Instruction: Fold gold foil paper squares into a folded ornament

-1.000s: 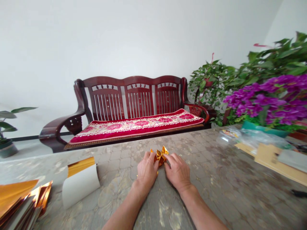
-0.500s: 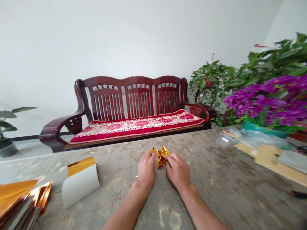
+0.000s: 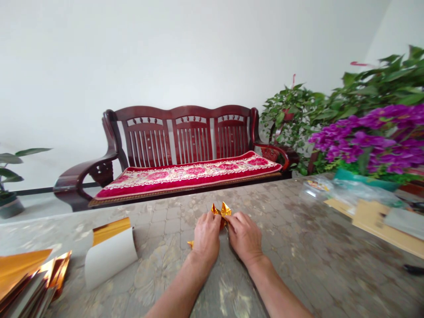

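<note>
A small folded piece of gold foil paper (image 3: 225,209) with pointed tips stands up between my two hands, just above the table (image 3: 159,256). My left hand (image 3: 206,234) is closed at its left side, fingers pressed together on the foil. From the right, my right hand (image 3: 244,236) pinches the same folded foil between thumb and fingers. The lower part of the foil is hidden behind the fingertips. Another bit of gold foil (image 3: 190,244) pokes out left of my left wrist, mostly covered by that hand.
A curled gold-and-white sheet (image 3: 111,256) lies at left, beside a stack of gold foil sheets (image 3: 36,282). Cardboard (image 3: 371,218), plastic wrap (image 3: 361,192) and purple flowers (image 3: 371,141) occupy the right. A wooden bench (image 3: 192,132) stands beyond the table.
My left hand has shifted slightly right, closing the gap to the foil and now covering more of it. The right hand has barely moved.
</note>
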`<state>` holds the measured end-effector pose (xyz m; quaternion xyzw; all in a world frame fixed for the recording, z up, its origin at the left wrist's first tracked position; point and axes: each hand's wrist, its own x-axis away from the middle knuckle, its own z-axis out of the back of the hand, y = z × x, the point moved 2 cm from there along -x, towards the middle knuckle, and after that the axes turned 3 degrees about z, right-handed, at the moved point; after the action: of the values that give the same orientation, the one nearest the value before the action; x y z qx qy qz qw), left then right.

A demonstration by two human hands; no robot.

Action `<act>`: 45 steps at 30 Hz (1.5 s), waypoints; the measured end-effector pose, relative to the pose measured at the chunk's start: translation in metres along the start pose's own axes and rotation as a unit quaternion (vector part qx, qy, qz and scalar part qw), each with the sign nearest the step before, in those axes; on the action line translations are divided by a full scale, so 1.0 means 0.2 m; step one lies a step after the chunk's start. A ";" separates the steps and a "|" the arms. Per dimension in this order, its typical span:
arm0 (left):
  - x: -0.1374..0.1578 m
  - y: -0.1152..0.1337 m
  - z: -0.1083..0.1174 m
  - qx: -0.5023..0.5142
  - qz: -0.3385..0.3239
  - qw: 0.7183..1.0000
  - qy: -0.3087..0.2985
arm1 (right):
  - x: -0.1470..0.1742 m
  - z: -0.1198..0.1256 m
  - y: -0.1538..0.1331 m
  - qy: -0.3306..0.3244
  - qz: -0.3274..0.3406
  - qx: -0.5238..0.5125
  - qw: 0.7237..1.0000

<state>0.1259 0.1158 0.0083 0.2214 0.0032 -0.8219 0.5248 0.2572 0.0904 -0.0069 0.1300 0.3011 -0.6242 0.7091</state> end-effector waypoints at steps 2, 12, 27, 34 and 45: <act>0.00 0.00 0.00 -0.008 -0.003 1.000 0.002 | 0.00 0.00 0.00 0.001 -0.001 -0.004 1.000; 0.00 0.00 0.02 -0.028 -0.006 0.999 0.026 | 0.00 0.00 0.00 -0.002 -0.026 0.014 1.000; 0.00 -0.05 0.02 0.053 0.054 0.997 0.006 | 0.00 -0.01 0.02 -0.008 -0.089 -0.026 0.996; 0.02 -0.09 0.02 0.100 0.091 0.991 -0.001 | -0.01 0.00 0.01 -0.019 -0.143 -0.053 0.988; 0.04 -0.12 0.04 0.052 0.115 0.991 0.032 | -0.01 0.00 0.00 -0.086 -0.208 -0.040 0.974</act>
<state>0.0994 0.1184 0.0075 0.2739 -0.0482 -0.7473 0.6035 0.2565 0.0918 -0.0054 -0.0181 0.2836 -0.7541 0.5921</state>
